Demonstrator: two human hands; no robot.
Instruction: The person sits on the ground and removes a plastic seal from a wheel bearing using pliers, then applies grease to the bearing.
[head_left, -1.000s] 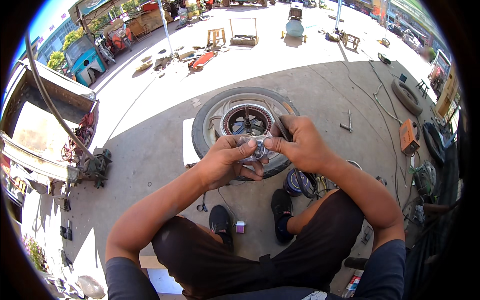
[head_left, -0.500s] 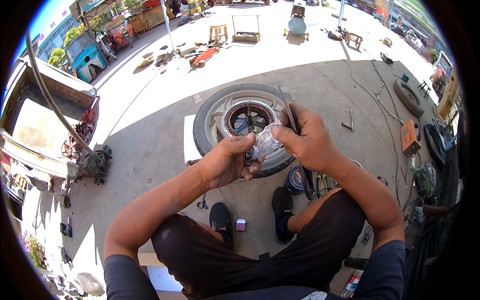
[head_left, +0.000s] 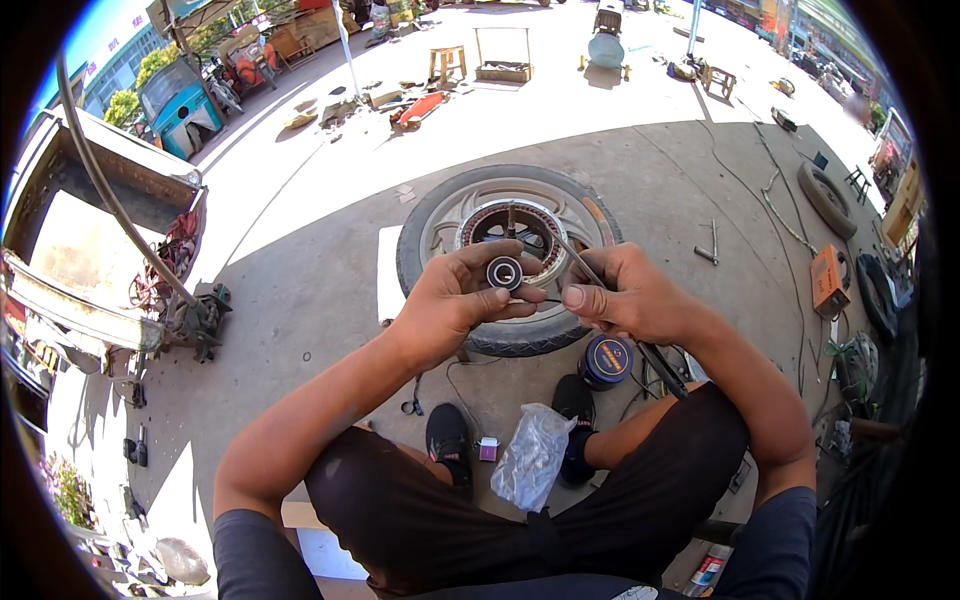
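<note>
Between the thumb and fingers of my left hand (head_left: 455, 300) is a small round ball bearing (head_left: 504, 273), its ringed face turned up toward me. My right hand (head_left: 630, 292), close beside it, grips a long dark metal bar (head_left: 664, 369) that slants from over the wheel down toward my right knee. Beneath both hands lies a wheel with a black tyre (head_left: 520, 344), its open hub (head_left: 545, 222) showing a ring of copper-coloured windings and an upright shaft. A crumpled clear plastic bag (head_left: 533, 457) is low between my shoes, partly covering the right one.
A dark blue round tub (head_left: 606, 361) stands by my right foot, with a small purple-and-white box (head_left: 488, 449) between my feet. To the right are a T-shaped tool (head_left: 708, 245), an orange machine (head_left: 829, 281) and a loose tyre (head_left: 827, 201). A metal cart (head_left: 100, 230) stands left.
The plastic bag has left my hands and is now low between my feet. The bearing shows bare in my left hand. My right hand still holds the bar, at a changed angle.
</note>
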